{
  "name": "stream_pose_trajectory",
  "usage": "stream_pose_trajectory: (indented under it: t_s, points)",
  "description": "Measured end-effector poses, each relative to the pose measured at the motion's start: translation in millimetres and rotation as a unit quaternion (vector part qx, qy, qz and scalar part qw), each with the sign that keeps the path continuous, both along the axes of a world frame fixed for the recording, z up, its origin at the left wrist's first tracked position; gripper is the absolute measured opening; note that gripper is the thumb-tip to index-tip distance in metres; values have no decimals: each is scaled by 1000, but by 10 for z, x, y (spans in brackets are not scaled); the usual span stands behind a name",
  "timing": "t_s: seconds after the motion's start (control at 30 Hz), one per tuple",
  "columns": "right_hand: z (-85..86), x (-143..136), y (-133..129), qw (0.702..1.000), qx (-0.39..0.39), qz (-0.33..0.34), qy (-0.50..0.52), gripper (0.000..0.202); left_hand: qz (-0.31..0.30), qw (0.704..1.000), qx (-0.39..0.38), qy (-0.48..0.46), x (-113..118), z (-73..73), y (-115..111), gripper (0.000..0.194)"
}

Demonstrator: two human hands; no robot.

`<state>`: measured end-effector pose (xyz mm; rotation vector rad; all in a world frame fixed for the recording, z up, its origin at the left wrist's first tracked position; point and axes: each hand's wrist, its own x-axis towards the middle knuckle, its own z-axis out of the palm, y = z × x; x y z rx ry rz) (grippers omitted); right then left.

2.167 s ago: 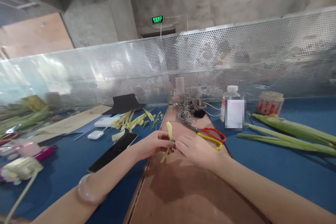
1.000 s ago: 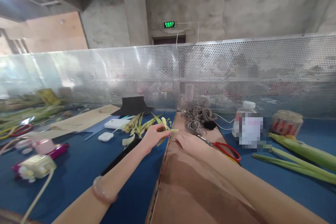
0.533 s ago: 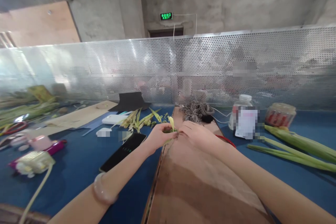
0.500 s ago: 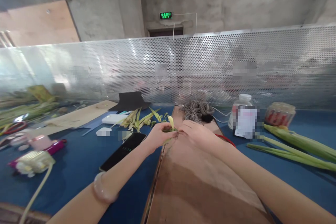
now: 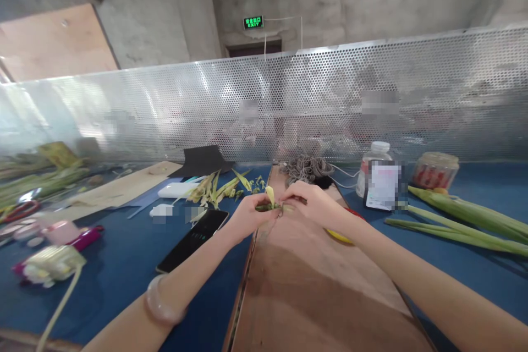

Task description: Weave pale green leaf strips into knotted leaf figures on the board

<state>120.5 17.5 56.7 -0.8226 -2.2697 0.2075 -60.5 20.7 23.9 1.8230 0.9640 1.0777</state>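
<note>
My left hand [image 5: 246, 215] is closed in a pinch around a small bundle of green leaf strips [image 5: 270, 196]. A pale yellow-green tip sticks up from it. My right hand [image 5: 311, 202] is at the bundle's right side, fingertips and thumb curled on its end; exactly what they pinch is partly hidden. Both hands are just above the wooden board [image 5: 313, 291]. Dried leaf scraps [image 5: 216, 190] lie beyond my left hand. Under my right forearm a yellow handle [image 5: 340, 236] shows, with a bit of red near it.
A phone [image 5: 193, 241] lies left of the board. Grey cord [image 5: 305, 168] is heaped at its far end. To the right are a bottle [image 5: 361, 181], a glass jar [image 5: 435, 170] and long green leaves [image 5: 466, 212]. A perforated metal screen [image 5: 198, 104] stands behind.
My right hand has lifted slightly and its fingers have shifted on the bundle. The yellow handle beneath my forearm has come into sight. The view has turned a little.
</note>
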Motion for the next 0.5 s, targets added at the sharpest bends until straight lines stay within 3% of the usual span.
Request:
stream_pose_trajectory:
  t_s: [0.23,0.4,0.5]
  points:
    - [-42,22,18,992,-101,-4,79,10,-8,998,-44,-45,34,-11,-51,20]
    - [-41,17,15,978,-163,2,128,8,-53,979,-124,-152,68,-21,-94,21]
    - [-35,23,10,972,-190,6,139,9,-64,968,-124,-207,91,-11,-127,18]
